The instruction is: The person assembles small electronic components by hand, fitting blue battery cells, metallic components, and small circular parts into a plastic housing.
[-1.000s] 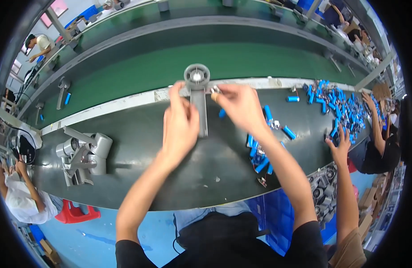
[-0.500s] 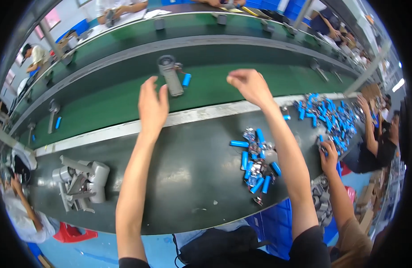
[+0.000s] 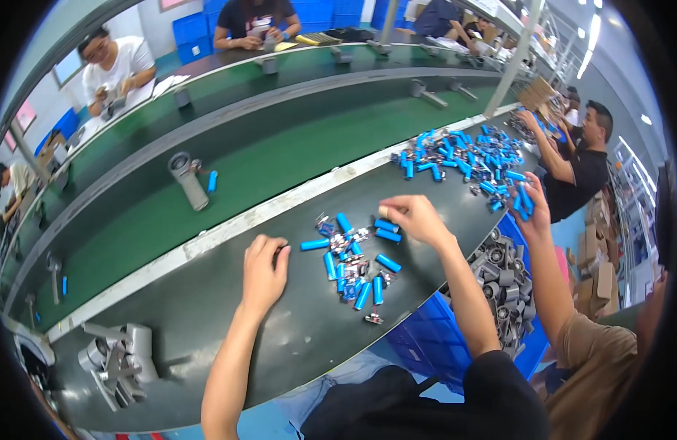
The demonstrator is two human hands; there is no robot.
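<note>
The right hand [image 3: 415, 217] pinches a small part at the far edge of the blue cells [image 3: 351, 262] heaped mid-worktop [image 3: 228, 330], while the left hand [image 3: 263, 273] rests loosely curled just left of them.

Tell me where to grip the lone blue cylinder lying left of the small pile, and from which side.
Take the blue cylinder across its middle, fingers on its two long sides, coming straight down from above. It lies flat on the dark bench, a little apart from the pile, so its sides are free. The left hand is nearest.
</note>
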